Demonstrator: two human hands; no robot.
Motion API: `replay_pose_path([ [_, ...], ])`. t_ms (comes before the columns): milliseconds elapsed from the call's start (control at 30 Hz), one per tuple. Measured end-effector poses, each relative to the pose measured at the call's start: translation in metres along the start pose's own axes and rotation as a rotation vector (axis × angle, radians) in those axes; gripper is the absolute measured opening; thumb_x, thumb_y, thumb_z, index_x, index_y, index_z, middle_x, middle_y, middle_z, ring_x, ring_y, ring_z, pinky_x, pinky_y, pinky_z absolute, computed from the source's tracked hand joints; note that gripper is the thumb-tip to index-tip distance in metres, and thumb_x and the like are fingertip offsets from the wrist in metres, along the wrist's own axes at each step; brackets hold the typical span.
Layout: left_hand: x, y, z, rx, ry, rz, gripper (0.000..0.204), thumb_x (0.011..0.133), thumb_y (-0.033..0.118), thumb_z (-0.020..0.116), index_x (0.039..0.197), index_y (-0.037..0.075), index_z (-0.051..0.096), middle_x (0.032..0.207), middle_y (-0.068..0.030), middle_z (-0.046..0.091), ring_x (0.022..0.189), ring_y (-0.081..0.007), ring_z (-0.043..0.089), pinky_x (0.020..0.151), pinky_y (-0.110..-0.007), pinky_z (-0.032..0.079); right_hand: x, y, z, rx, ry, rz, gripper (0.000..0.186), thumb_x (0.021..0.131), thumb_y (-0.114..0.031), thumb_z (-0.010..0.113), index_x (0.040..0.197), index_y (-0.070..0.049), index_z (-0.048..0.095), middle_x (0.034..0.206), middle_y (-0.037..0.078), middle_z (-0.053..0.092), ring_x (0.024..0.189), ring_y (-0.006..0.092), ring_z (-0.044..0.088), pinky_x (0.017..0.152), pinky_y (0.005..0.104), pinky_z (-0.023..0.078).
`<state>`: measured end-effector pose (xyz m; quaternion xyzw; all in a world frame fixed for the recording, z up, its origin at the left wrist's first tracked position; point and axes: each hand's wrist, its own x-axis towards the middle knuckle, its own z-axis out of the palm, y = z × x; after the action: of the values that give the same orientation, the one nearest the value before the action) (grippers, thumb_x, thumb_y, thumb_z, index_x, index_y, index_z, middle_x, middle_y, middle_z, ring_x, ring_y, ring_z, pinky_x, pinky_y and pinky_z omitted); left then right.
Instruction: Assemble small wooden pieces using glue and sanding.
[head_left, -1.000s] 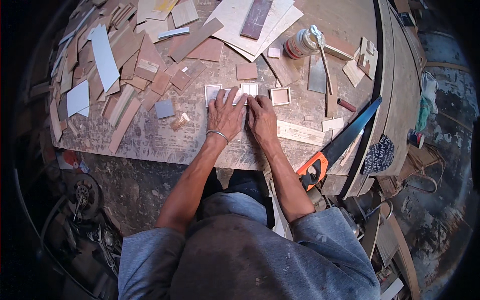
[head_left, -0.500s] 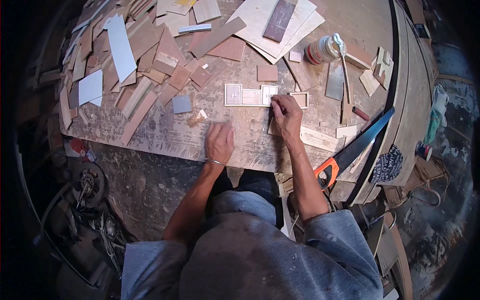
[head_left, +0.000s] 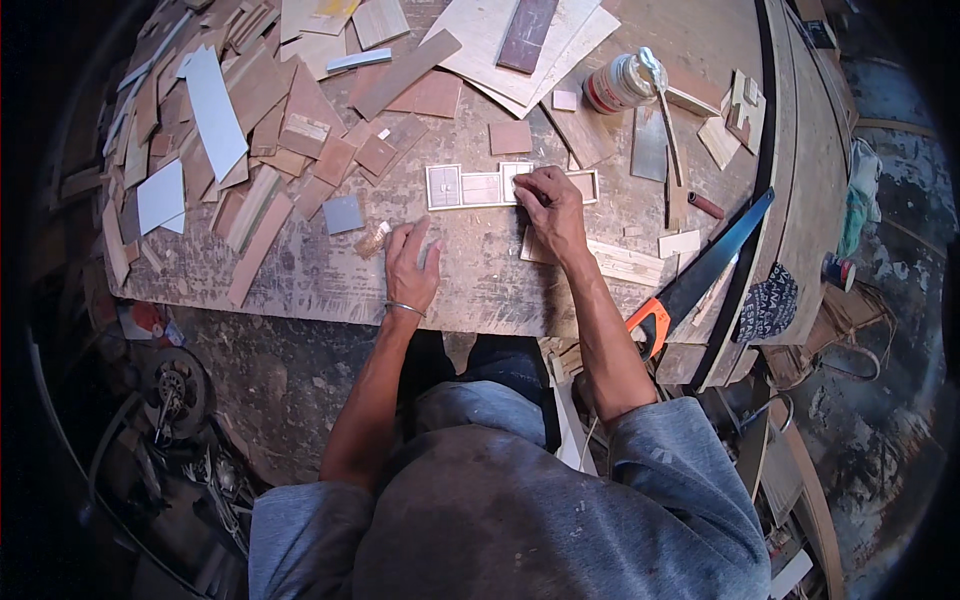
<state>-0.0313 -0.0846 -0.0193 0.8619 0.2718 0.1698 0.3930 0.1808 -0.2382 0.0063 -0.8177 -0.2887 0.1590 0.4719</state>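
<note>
A small pale wooden assembly (head_left: 480, 188) of joined framed panels lies on the bench, with an open wooden tray (head_left: 582, 183) at its right end. My right hand (head_left: 550, 210) is over the right part of the assembly, fingers pinched at the panel there; what they grip is hidden. My left hand (head_left: 410, 265) is open near the bench's front half, left of and below the assembly, fingers loosely spread beside a small rough brown scrap (head_left: 372, 238). A square wood tile (head_left: 509, 137) sits behind the assembly and a grey square (head_left: 342, 213) lies to the left.
Wood offcuts (head_left: 260, 100) crowd the bench's left. Larger pale sheets (head_left: 470, 50) lie at the back. An open jar (head_left: 612, 88) with a stick stands back right. An orange-handled saw (head_left: 700, 275), a red cylinder (head_left: 705, 205) and dark printed cloth (head_left: 765, 305) lie at the right.
My left hand has lifted off the assembly and moved down and left. My right hand has stayed at the assembly's right part. The whole view has shifted slightly.
</note>
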Motion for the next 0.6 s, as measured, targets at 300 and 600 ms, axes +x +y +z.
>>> replay_pose_path([
  [300, 0.0004, 0.0006, -0.0056, 0.003, -0.031, 0.014, 0.047, 0.086, 0.006, 0.073, 0.131, 0.002, 0.062, 0.111, -0.0178, 0.059, 0.103, -0.0355, 0.058, 0.092, -0.043, 0.048, 0.0045, -0.0037, 0.0021, -0.039, -0.037, -0.007, 0.016, 0.088, -0.01, 0.074, 0.102, -0.003, 0.076, 0.098, 0.014, 0.065, 0.089, 0.0303, 0.066, 0.079, 0.0372, 0.052],
  [600, 0.0021, 0.0013, -0.0073, 0.01, -0.044, 0.019, 0.047, 0.085, 0.004, 0.073, 0.131, 0.001, 0.062, 0.113, -0.018, 0.059, 0.105, -0.0355, 0.058, 0.093, -0.042, 0.048, 0.0034, -0.0041, 0.0062, -0.128, -0.032, 0.008, 0.014, 0.089, -0.013, 0.073, 0.1, -0.005, 0.076, 0.099, 0.01, 0.066, 0.089, 0.0295, 0.067, 0.078, 0.0374, 0.053],
])
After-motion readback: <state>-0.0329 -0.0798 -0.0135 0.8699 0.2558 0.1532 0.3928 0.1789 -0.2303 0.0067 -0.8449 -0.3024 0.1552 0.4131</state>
